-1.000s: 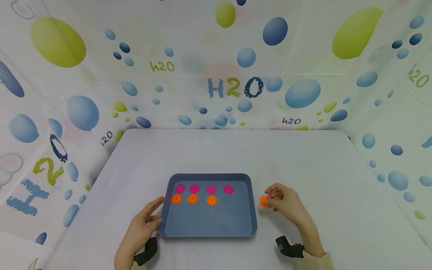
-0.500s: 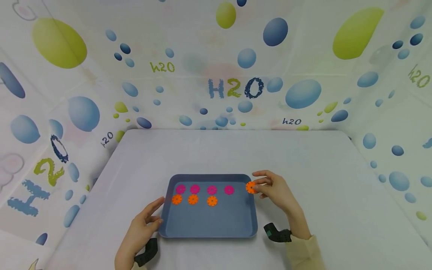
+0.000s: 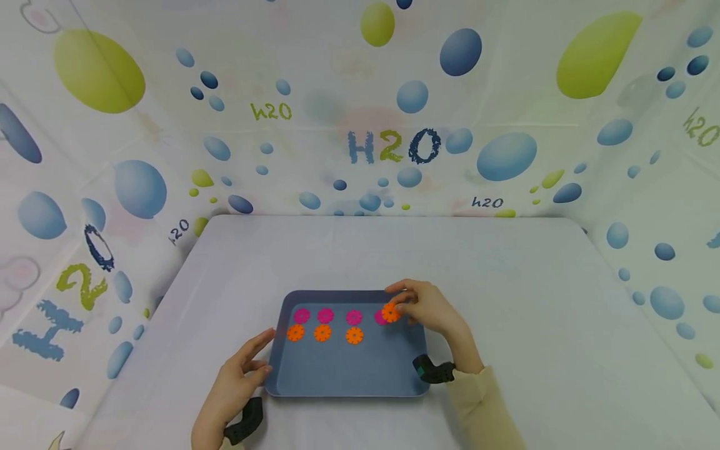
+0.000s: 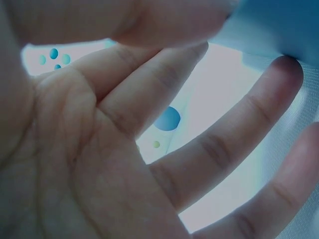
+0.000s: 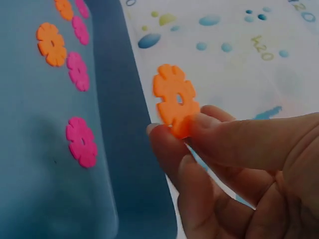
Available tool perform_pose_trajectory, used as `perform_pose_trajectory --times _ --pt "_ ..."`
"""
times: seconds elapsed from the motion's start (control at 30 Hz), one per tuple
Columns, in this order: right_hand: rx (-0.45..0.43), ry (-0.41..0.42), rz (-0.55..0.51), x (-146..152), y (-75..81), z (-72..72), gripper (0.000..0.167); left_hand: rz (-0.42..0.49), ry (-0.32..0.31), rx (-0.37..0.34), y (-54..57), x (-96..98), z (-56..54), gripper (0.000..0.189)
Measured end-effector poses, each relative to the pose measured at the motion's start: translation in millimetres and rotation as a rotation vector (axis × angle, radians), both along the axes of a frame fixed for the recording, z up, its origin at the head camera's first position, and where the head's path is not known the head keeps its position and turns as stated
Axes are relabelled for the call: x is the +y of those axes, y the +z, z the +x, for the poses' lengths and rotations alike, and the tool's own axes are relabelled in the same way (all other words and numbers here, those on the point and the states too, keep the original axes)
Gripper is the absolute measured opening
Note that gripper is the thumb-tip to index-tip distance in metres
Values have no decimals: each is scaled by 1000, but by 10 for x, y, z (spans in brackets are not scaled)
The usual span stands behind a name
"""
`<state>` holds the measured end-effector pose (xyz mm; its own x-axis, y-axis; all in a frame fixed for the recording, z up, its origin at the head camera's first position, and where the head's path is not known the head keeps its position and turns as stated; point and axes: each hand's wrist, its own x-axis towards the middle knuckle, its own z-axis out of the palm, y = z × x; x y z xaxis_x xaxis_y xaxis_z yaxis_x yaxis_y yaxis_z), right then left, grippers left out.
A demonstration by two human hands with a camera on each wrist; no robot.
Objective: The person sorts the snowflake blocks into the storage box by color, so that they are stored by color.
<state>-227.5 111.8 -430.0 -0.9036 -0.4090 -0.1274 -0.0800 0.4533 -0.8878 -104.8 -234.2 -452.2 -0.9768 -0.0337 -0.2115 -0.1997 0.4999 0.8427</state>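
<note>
Between its thumb and fingers my right hand (image 3: 430,306) pinches an orange notched plastic disc (image 5: 175,97), flower-like with a small central hole. In the head view this disc is above the blue-grey tray (image 3: 349,375), partly in front of a pink disc (image 3: 380,317) of the same kind. My left hand (image 3: 233,378) touches the tray's left side, its fingers fairly straight; the left wrist view shows a fingertip (image 4: 286,69) against the tray's blue wall (image 4: 279,25). Inside the tray lie a back row of pink discs (image 3: 325,315) and a front row of orange discs (image 3: 322,332).
The tray stands on a white-covered table (image 3: 360,250) near its front. Behind and at both sides hangs a white curtain (image 3: 337,75) printed with blue and green drops. Each wrist bears a black camera mount (image 3: 434,370).
My right hand has brought the orange disc leftward from beside the tray to above the tray's right part, near the last pink disc. The left hand stays at the tray's left edge.
</note>
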Motion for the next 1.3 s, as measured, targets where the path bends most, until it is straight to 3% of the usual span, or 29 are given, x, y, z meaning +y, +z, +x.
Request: perform_pose_trajectory --times 0.33,0.5,0.93,1.3 --pt "104 60 202 -222 -43 30 31 2 5 -1 7 8 2 63" --pt "90 68 221 -267 -44 85 31 2 -1 4 3 10 -1 63" --pt "194 48 326 -360 -159 158 31 -18 -5 9 1 4 -6 62" --pt "219 15 349 -366 -190 167 31 -5 -5 12 6 4 -3 62"
